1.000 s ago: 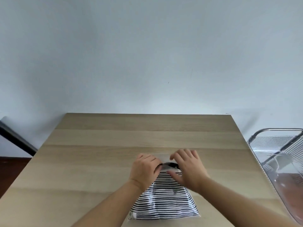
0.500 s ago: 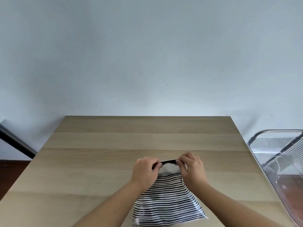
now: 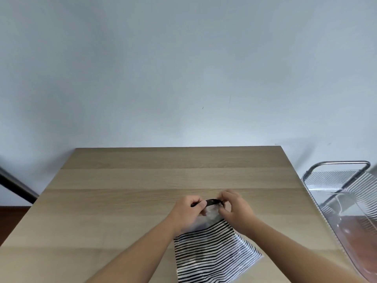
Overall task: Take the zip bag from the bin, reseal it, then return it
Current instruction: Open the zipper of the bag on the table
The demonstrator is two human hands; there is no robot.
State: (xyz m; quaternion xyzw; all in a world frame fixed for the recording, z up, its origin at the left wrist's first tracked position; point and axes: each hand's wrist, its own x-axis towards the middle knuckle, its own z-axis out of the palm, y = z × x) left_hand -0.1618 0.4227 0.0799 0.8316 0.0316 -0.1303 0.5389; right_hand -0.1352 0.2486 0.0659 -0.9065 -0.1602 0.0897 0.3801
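A clear zip bag (image 3: pixel 212 252) with black and white striped contents lies on the wooden table (image 3: pixel 142 180), its top raised toward the table's middle. A black zip strip (image 3: pixel 213 201) runs along that top edge. My left hand (image 3: pixel 188 213) pinches the strip's left end. My right hand (image 3: pixel 234 209) pinches the strip's right end with thumb and fingers. The clear plastic bin (image 3: pixel 350 213) stands off the table's right edge, apart from both hands.
A metal-framed rack (image 3: pixel 344 164) holds the bin at the right. A dark bar (image 3: pixel 16 186) slants at the far left beyond the table. A pale wall rises behind the table's far edge.
Both hands moved from lying over the bag's top to pinching the black strip at its ends. The bag's top has lifted and the bag has swung a little to the right.
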